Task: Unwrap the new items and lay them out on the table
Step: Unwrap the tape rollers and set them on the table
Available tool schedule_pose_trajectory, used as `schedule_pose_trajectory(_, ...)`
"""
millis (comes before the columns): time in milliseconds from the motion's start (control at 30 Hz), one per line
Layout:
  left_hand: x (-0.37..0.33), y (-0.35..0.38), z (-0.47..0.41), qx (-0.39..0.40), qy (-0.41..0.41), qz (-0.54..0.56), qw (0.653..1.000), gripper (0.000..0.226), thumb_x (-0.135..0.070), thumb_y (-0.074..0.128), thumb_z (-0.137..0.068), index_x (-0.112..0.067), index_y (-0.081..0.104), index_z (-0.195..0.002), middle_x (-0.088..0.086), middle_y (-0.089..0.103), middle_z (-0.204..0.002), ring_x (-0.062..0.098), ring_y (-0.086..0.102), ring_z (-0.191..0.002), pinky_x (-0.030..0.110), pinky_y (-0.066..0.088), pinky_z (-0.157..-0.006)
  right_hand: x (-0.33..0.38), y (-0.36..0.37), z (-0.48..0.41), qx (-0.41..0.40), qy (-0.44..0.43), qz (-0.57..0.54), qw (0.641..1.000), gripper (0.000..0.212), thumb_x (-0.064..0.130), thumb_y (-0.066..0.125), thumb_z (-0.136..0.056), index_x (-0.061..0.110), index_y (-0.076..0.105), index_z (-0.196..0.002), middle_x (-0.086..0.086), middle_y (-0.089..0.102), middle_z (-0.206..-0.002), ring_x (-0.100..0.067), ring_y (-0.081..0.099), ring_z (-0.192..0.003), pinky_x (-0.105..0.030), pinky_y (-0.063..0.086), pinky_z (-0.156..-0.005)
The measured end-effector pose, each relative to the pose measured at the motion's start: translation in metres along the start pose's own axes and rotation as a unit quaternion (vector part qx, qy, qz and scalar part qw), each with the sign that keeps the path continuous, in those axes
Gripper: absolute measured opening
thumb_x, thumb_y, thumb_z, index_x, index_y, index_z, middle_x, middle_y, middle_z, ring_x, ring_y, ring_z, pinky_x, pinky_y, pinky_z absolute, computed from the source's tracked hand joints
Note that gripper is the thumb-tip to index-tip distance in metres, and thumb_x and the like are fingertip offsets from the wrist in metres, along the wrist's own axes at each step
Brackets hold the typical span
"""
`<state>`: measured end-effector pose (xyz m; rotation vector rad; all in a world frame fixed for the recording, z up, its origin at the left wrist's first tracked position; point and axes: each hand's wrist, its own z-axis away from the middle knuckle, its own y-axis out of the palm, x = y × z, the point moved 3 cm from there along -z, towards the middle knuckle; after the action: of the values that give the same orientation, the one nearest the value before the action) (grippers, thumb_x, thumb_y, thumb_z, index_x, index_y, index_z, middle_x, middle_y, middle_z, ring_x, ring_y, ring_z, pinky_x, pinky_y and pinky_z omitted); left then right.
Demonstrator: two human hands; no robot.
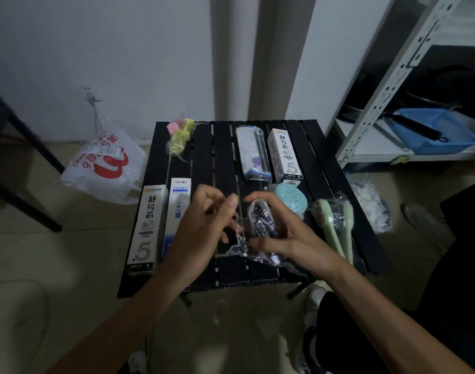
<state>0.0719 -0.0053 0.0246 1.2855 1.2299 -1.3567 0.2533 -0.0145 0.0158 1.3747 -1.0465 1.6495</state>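
Black slatted table (223, 147) fills the middle of the room; above its near edge the right hand (282, 236) curls round a dark wrapped item (260, 222); the left hand (204, 222), close beside it with fingers bent, pinches the clear wrap (236, 247).

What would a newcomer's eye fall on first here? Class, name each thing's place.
First, the left hand and right hand at the centre, holding a dark item in crinkly clear wrap above the black slatted table. Next, the big white box marked .5 at the table's near left edge, and the red-printed plastic bag on the floor further left.
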Motion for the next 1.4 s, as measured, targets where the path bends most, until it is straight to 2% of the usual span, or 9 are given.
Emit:
schedule_pose_trajectory(133, 0.009, 0.006, 0.005, 0.092, -0.020, -0.021, 0.995, 0.025, -0.030, 0.073, -0.089, -0.011, 0.058, -0.096, 0.003, 0.066, -0.077, 0.015, 0.064, -0.062, 0.021, 0.049, -0.058, 0.001, 0.003, 0.000, 0.016, 0.004, 0.005, 1.000, 0.067, -0.016, 0.067, -0.088, 0.019, 0.047, -0.142, -0.013, 0.057, -0.123, -0.019, 0.058, -0.101, -0.034, 0.053, -0.085)
schedule_pose_trajectory(400, 0.010, -0.005, -0.004, 0.167, -0.050, -0.063, 0.983, 0.010, -0.018, 0.077, -0.090, -0.011, 0.069, -0.087, 0.000, 0.066, -0.071, 0.014, 0.061, -0.058, 0.026, 0.045, -0.052, -0.001, -0.003, 0.000, 0.042, 0.018, 0.021, 0.999, 0.067, -0.019, 0.066, -0.085, 0.017, 0.050, -0.139, -0.022, 0.055, -0.117, -0.022, 0.057, -0.092, -0.034, 0.053, -0.077)
schedule_pose_trajectory(600, -0.003, -0.002, 0.004, 0.037, 0.171, -0.306, 0.936, 0.018, -0.016, 0.077, -0.090, -0.015, 0.063, -0.078, -0.007, 0.053, -0.060, 0.013, 0.054, -0.056, 0.015, 0.040, -0.052, -0.001, 0.003, -0.004, 0.042, 0.043, 0.053, 0.997, 0.064, -0.003, 0.065, -0.075, 0.023, 0.049, -0.132, -0.024, 0.057, -0.100, -0.022, 0.053, -0.081, -0.041, 0.045, -0.072)
schedule_pose_trajectory(700, -0.005, 0.004, 0.008, -0.017, 0.217, -0.394, 0.893, 0.021, -0.012, 0.074, -0.086, -0.016, 0.056, -0.076, -0.006, 0.045, -0.067, 0.014, 0.044, -0.053, 0.034, 0.042, -0.047, -0.003, 0.013, -0.002, 0.050, 0.040, 0.042, 0.997, 0.062, -0.006, 0.062, -0.079, 0.019, 0.045, -0.133, -0.016, 0.056, -0.094, -0.014, 0.050, -0.079, -0.029, 0.043, -0.070)
schedule_pose_trajectory(767, -0.007, 0.004, 0.008, -0.055, 0.207, -0.411, 0.886, 0.021, -0.014, 0.072, -0.084, -0.017, 0.054, -0.074, -0.006, 0.043, -0.067, 0.015, 0.044, -0.052, 0.031, 0.037, -0.044, -0.004, 0.016, 0.000, 0.055, 0.047, 0.049, 0.996, 0.063, -0.012, 0.062, -0.083, 0.019, 0.043, -0.135, 0.001, 0.054, -0.085, -0.007, 0.048, -0.073, -0.021, 0.041, -0.067)
schedule_pose_trajectory(967, -0.002, -0.002, 0.002, -0.117, 0.131, -0.344, 0.922, 0.021, -0.010, 0.069, -0.084, -0.015, 0.052, -0.072, -0.003, 0.047, -0.068, 0.015, 0.049, -0.063, 0.025, 0.036, -0.057, 0.002, 0.014, 0.000, 0.049, 0.018, 0.089, 0.995, 0.074, -0.010, 0.066, -0.085, 0.029, 0.041, -0.142, -0.015, 0.059, -0.111, -0.027, 0.055, -0.090, -0.040, 0.046, -0.079)
schedule_pose_trajectory(1133, 0.000, -0.008, -0.009, -0.134, 0.095, -0.355, 0.920, 0.023, -0.010, 0.065, -0.084, -0.020, 0.049, -0.073, -0.006, 0.049, -0.075, 0.008, 0.048, -0.067, 0.016, 0.032, -0.058, 0.003, 0.005, 0.006, 0.043, 0.023, 0.034, 0.998, 0.073, -0.016, 0.063, -0.083, 0.025, 0.042, -0.140, -0.020, 0.057, -0.111, -0.028, 0.056, -0.088, -0.047, 0.047, -0.075)
schedule_pose_trajectory(1267, 0.005, -0.009, -0.006, -0.113, 0.089, -0.322, 0.936, 0.016, -0.011, 0.062, -0.088, -0.021, 0.052, -0.081, -0.001, 0.056, -0.085, 0.013, 0.062, -0.073, 0.015, 0.042, -0.062, 0.002, 0.001, 0.012, 0.001, 0.012, -0.013, 1.000, 0.067, -0.006, 0.060, -0.073, 0.021, 0.046, -0.133, -0.009, 0.057, -0.114, -0.015, 0.056, -0.096, -0.033, 0.050, -0.079)
schedule_pose_trajectory(1400, 0.017, -0.001, -0.006, -0.066, -0.026, -0.144, 0.987, 0.005, -0.012, 0.056, -0.102, -0.014, 0.060, -0.100, 0.007, 0.070, -0.096, 0.016, 0.075, -0.081, 0.024, 0.060, -0.065, -0.005, 0.000, 0.009, -0.025, 0.015, -0.010, 1.000, 0.059, -0.002, 0.062, -0.084, 0.029, 0.047, -0.133, -0.018, 0.055, -0.115, -0.027, 0.052, -0.092, -0.044, 0.043, -0.080)
